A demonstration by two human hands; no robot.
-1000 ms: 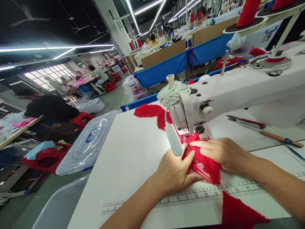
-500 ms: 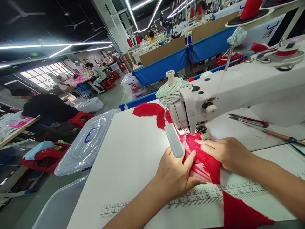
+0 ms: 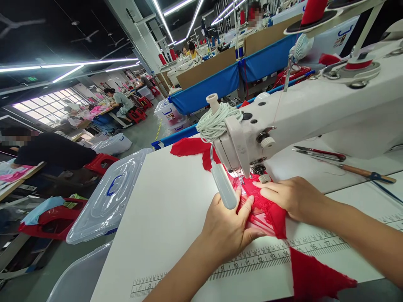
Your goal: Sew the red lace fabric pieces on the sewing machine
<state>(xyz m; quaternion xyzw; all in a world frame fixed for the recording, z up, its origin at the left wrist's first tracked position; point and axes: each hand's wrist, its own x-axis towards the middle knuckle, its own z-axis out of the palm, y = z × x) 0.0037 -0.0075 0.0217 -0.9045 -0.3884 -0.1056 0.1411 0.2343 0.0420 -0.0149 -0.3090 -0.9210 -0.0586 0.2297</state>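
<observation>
Red lace cloth (image 3: pixel 266 207), long axis toward near edge of tabletop (image 3: pixel 151 209), beneath spread left hand (image 3: pixel 224 228) and flattened right hand (image 3: pixel 294 197).

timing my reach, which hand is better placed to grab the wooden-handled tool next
Probably the right hand: it is nearer the wooden-handled tool, which lies to its right. The left hand is farther off, with the right hand between it and the tool. Both touch the red fabric.
</observation>
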